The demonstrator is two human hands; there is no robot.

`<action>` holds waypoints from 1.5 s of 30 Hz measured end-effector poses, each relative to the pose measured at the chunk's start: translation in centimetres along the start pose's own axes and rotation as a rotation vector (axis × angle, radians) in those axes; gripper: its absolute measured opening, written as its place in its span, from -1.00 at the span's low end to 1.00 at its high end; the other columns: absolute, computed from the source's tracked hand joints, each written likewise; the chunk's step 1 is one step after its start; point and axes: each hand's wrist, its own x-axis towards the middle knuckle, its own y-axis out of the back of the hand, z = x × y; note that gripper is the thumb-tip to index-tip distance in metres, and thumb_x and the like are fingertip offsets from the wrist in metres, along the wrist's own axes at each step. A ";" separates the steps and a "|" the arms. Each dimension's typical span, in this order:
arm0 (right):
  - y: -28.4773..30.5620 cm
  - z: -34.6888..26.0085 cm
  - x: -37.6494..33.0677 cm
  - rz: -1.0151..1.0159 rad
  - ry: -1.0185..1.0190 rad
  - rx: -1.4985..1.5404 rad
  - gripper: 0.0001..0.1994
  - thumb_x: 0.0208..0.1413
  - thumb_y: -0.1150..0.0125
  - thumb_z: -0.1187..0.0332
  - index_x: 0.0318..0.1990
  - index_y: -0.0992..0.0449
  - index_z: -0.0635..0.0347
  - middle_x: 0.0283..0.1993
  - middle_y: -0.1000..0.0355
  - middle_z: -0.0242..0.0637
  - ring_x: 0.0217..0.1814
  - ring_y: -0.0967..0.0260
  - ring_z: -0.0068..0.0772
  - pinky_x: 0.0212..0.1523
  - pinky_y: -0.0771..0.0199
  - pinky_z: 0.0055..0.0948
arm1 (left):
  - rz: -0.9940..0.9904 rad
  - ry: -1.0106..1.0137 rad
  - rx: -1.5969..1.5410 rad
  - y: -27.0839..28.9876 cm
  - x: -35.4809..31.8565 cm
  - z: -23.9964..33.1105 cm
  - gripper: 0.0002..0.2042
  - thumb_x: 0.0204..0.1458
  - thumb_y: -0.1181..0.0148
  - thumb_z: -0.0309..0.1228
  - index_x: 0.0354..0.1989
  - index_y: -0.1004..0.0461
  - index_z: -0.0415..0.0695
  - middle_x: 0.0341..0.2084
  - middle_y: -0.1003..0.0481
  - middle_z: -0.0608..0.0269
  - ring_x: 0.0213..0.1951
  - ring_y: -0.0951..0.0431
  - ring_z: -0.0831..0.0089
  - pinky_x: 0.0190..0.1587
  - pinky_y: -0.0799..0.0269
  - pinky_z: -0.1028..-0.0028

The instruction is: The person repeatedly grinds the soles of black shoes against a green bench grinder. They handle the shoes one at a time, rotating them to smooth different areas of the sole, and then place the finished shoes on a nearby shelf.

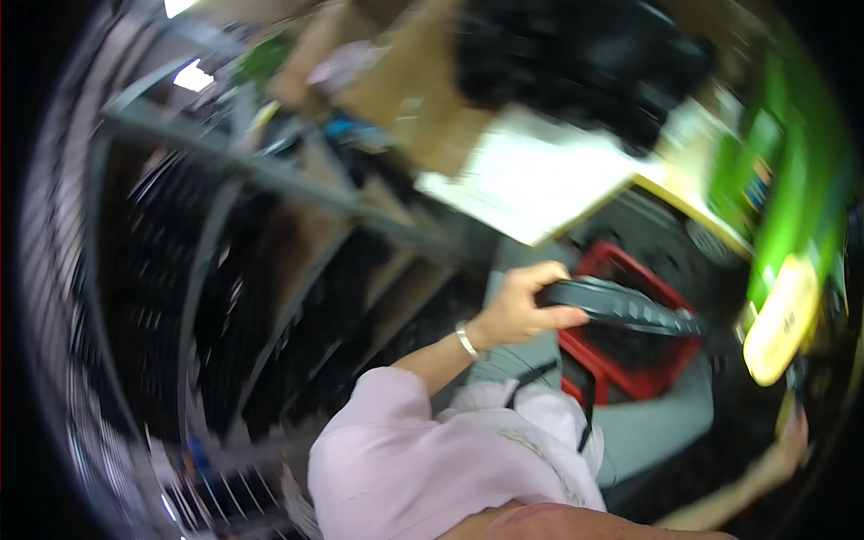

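Note:
My left hand (522,308), with a pale bracelet at the wrist, is closed around one end of a long black plastic-looking piece (621,304) with a ribbed side. It holds the piece out to the right, above a red plastic frame or crate (652,385). Whether the two touch cannot be made out. Far to the right, my right hand (792,443) is stretched out below a yellow label-like piece (781,326). Motion smears its fingers beside a slim dark thing, so I cannot see whether they grip it.
A work table (540,189) with a brightly lit white top stands ahead, a bulky black heap (576,63) on it. Tall green bins or panels (792,180) rise at the right. On the left runs a grey metal rack (270,175) with dark contents. Much is blurred.

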 end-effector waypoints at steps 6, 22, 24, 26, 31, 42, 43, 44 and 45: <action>-10.9 -3.4 -9.0 -0.291 -0.398 1.107 -0.02 -0.11 -0.48 0.06 0.40 0.00 0.17 0.36 -0.06 -0.11 0.24 -0.25 -0.14 0.09 -0.47 -0.21 | -0.049 -0.059 -0.588 -8.8 1.5 -3.2 -0.67 -0.10 -0.42 -0.48 -0.18 -0.45 -0.28 -0.31 -0.49 0.31 -0.26 -0.47 0.57 -0.13 -0.40 0.55; -10.0 -3.5 -7.7 0.078 0.030 0.798 -0.31 0.10 -0.29 0.37 0.33 -0.04 0.22 0.26 -0.16 -0.09 0.26 -0.21 -0.08 0.28 -0.21 -0.05 | -0.327 -0.646 -0.024 -11.7 6.9 0.3 -0.59 -0.34 -0.55 -0.29 -0.43 -0.44 -0.23 -0.52 -0.43 0.13 -0.47 -0.48 0.27 -0.39 -0.37 0.35; -10.1 -3.0 -9.7 0.027 -0.102 0.892 -0.33 0.16 -0.23 0.34 0.34 -0.02 0.20 0.26 -0.16 -0.08 0.32 -0.17 0.04 0.27 -0.22 0.04 | -0.377 -0.646 -0.134 -11.3 6.1 -1.3 -0.61 -0.34 -0.52 -0.31 -0.46 -0.41 -0.24 -0.54 -0.41 0.13 -0.49 -0.45 0.21 -0.42 -0.34 0.33; -11.2 -2.8 -10.6 -0.031 -0.222 0.876 -0.31 0.18 -0.21 0.28 0.37 0.01 0.17 0.27 -0.14 -0.01 0.34 -0.13 0.13 0.31 -0.15 0.07 | -0.319 -0.590 -0.094 -10.9 5.0 -2.4 -0.62 -0.35 -0.50 -0.33 -0.50 -0.39 -0.24 -0.56 -0.40 0.13 -0.50 -0.45 0.18 -0.45 -0.32 0.30; -13.2 -1.7 -13.6 -0.138 -0.396 0.822 -0.41 0.25 -0.09 0.22 0.36 -0.02 0.07 0.27 -0.15 -0.04 0.36 -0.14 0.08 0.33 -0.13 0.11 | -0.289 -0.513 -0.135 -10.1 3.5 -6.1 -0.63 -0.41 -0.50 -0.37 -0.52 -0.38 -0.24 -0.57 -0.40 0.16 -0.50 -0.47 0.16 -0.45 -0.33 0.28; -16.7 -2.9 -14.2 -0.267 -0.459 0.723 -0.42 0.27 -0.04 0.17 0.37 -0.04 0.11 0.30 -0.17 -0.02 0.38 -0.09 0.15 0.35 -0.08 0.17 | -0.304 -0.404 -0.296 -8.0 3.9 -10.8 -0.60 -0.50 -0.51 -0.40 -0.59 -0.33 -0.21 -0.59 -0.38 0.14 -0.44 -0.47 0.10 -0.39 -0.32 0.21; -17.0 -3.1 -13.9 -0.276 -0.460 0.715 -0.41 0.27 -0.04 0.17 0.37 -0.03 0.11 0.31 -0.15 -0.01 0.38 -0.07 0.15 0.36 -0.05 0.17 | -0.302 -0.416 -0.296 -8.0 4.1 -11.2 -0.60 -0.49 -0.51 -0.40 -0.57 -0.33 -0.21 -0.58 -0.38 0.14 -0.43 -0.47 0.09 -0.38 -0.33 0.20; -17.1 -2.7 -13.9 -0.279 -0.464 0.717 -0.40 0.26 -0.05 0.16 0.37 -0.03 0.12 0.33 -0.12 0.00 0.39 -0.06 0.15 0.37 -0.03 0.17 | -0.307 -0.406 -0.294 -8.1 4.3 -11.4 -0.60 -0.49 -0.51 -0.39 -0.56 -0.33 -0.21 -0.57 -0.38 0.14 -0.43 -0.47 0.09 -0.38 -0.33 0.20; -17.2 -2.2 -13.8 -0.288 -0.463 0.715 -0.39 0.26 -0.05 0.15 0.38 -0.03 0.12 0.33 -0.11 0.01 0.39 -0.06 0.15 0.38 -0.01 0.17 | -0.313 -0.398 -0.294 -8.4 4.4 -11.6 -0.59 -0.49 -0.51 -0.38 -0.55 -0.34 -0.21 -0.56 -0.39 0.13 -0.43 -0.47 0.09 -0.38 -0.33 0.20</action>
